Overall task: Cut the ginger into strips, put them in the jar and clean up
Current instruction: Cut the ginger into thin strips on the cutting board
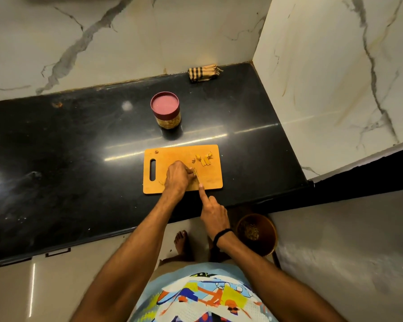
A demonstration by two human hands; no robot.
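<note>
Left hand: the left hand (176,176) lies knuckles-up on the orange rectangular cutting board (209,180), just left of centre frame, its fingers curled down and pinching a small yellowish piece of ginger (194,171) against the board.
Right hand: the right hand (213,212) sits below the board's near edge, its fingers folded round the hidden handle of a thin-bladed knife (197,179). The index finger is stretched straight forward along the back of the blade. A black band (222,234) circles this wrist.
Knife: it shows only as a narrow sliver, edge-on, just beside the left fingertips and touching the ginger piece.
Cut ginger: a small heap of yellow ginger strips (204,159) lies near the board's upper right corner, apart from both hands. One tiny scrap (157,151) sits at the board's upper left, above the handle slot.
Jar: a clear round jar with a maroon lid (165,112) stands upright above the board, well apart from it. The lid is on, and yellowish contents show through the wall.
Surface: the black polished stone surface (79,147) carries the board and the jar.
Cloth: a folded tan-and-black striped cloth (204,73) lies at the back of the surface, against the white marble wall (335,66).
Floor: a round brown bin (257,233) with dark scraps inside stands at lower right of centre, below the surface edge, near a bare foot (182,242).
</note>
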